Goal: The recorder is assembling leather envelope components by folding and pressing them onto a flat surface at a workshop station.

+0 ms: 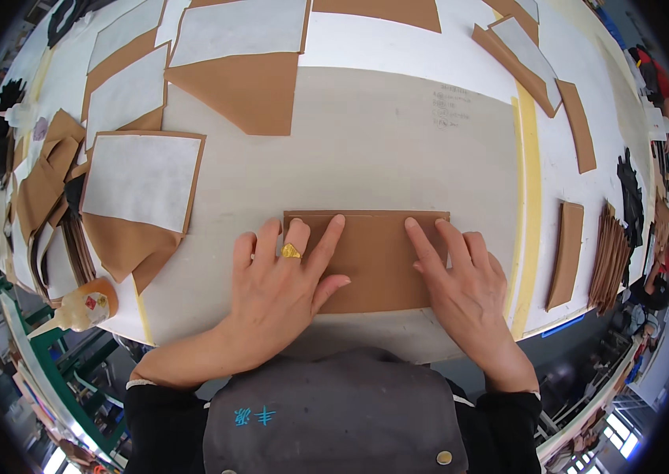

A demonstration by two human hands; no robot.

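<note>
A brown rectangular leather-like panel (378, 272) lies flat on the grey work mat near the table's front edge. A narrow folded strip runs along its far edge. My left hand (283, 272), with a gold ring on one finger, rests over the panel's left side, its fingertips at the far edge. My right hand (465, 276) rests over the right side, its index fingertip on the panel close to that edge. Both hands have their fingers spread, pressing down and grasping nothing. The panel's left and right ends are partly hidden under the hands.
Brown panels with white backing (145, 178) lie at the left and far side. A glue bottle (85, 306) lies at the left front edge. On the right are a brown strip (565, 257), a stack of brown pieces (609, 261) and yellow tape (529, 205).
</note>
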